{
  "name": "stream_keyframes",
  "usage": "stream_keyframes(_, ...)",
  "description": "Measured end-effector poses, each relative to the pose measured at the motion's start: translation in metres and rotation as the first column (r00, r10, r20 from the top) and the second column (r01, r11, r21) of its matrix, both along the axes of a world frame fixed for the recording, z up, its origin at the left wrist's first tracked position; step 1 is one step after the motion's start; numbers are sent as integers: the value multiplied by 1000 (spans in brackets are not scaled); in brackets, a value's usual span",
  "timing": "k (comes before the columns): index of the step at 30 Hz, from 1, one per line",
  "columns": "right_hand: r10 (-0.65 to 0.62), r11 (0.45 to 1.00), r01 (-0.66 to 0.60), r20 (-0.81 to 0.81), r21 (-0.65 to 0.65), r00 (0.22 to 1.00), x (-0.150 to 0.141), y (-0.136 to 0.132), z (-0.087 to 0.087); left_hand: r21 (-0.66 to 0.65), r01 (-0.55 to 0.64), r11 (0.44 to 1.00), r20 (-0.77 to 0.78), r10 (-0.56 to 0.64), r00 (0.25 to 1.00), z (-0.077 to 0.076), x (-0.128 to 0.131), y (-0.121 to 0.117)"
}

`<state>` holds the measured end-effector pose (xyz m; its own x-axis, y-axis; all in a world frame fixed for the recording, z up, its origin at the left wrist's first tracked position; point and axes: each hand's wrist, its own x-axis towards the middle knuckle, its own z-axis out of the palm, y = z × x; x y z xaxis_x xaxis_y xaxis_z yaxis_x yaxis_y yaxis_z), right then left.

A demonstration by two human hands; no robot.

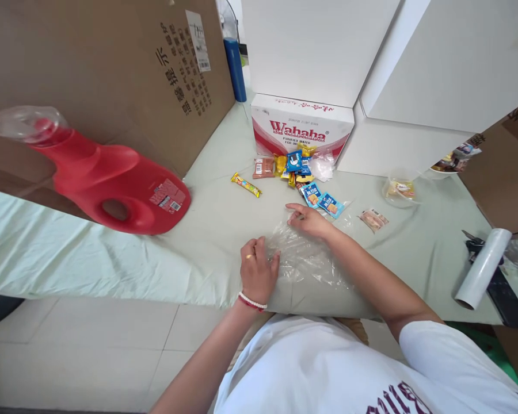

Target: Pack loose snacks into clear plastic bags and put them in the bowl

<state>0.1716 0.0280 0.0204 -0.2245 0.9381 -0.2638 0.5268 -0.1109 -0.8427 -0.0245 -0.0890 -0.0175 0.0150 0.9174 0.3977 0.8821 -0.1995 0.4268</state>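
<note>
A clear, crinkled plastic bag (306, 259) lies flat on the table in front of me. My left hand (258, 269) rests at its left edge, fingers bent downward and the thumb held apart. Over the bag's far edge, my right hand (309, 222) has its index finger stretched out to the left, with the other fingers partly curled. Just beyond the right hand are two blue snack packets (330, 204). A pile of small wrapped snacks (294, 163) and a yellow candy stick (246, 185) lie farther back.
A red detergent bottle (125, 184) stands at left before a large cardboard box (112, 69). A Wahaha carton (302, 126) is behind the snacks. On the right are a wrapped snack (373, 219), a clear bowl (400, 191) and a plastic film roll (483, 269).
</note>
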Motion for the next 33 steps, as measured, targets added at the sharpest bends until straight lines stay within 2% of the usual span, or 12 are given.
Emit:
stream_keyframes(1, -45, 999, 43, -55, -28, 997, -7, 2, -5, 81, 55, 995, -64, -50, 997, 0, 0, -2)
stream_keyframes(3, -65, 997, 57, -141, -60, 988, -19, 1, -14, 135, 275, 952, -199, -246, 949, 1, 0, 0)
stream_keyframes(5, -23, 1000, 21, -211, -13, 977, -23, -4, -21, 46, 491, 870, -281, -460, 842, 3, -1, 7)
stream_keyframes(6, -3, 999, 11, -231, 32, 973, -23, -7, -24, -25, 543, 840, -289, -526, 800, 4, -2, 13)
stream_keyframes(9, -55, 986, 81, -170, 148, 984, -13, -9, -24, -221, 492, 842, -254, -537, 805, 4, -9, 27)
stream_keyframes(12, -141, 944, 102, 104, 313, 985, 1, 11, -12, -309, 440, 843, -245, -517, 820, 4, -14, 32)
stream_keyframes(15, -96, 862, -145, 438, 485, 894, 12, 46, 6, -316, 412, 854, -270, -498, 824, 3, -14, 30)
stream_keyframes(16, -84, 842, -221, 525, 491, 847, 16, 56, 10, -317, 402, 859, -277, -489, 827, 3, -14, 29)
stream_keyframes(18, -83, 843, -283, 630, 457, 772, 27, 70, 16, -318, 386, 866, -283, -476, 833, 3, -13, 27)
stream_keyframes(24, -248, 889, -94, 644, 448, 724, 57, 71, 10, -302, 377, 876, -266, -457, 849, -1, -16, 26)
stream_keyframes(28, -349, 892, 6, 683, 451, 641, 44, 87, 6, -314, 372, 873, -247, -454, 856, -1, -16, 27)
stream_keyframes(33, -348, 914, 42, 727, 403, 592, 43, 109, 12, -319, 378, 869, -235, -458, 857, 0, -16, 27)
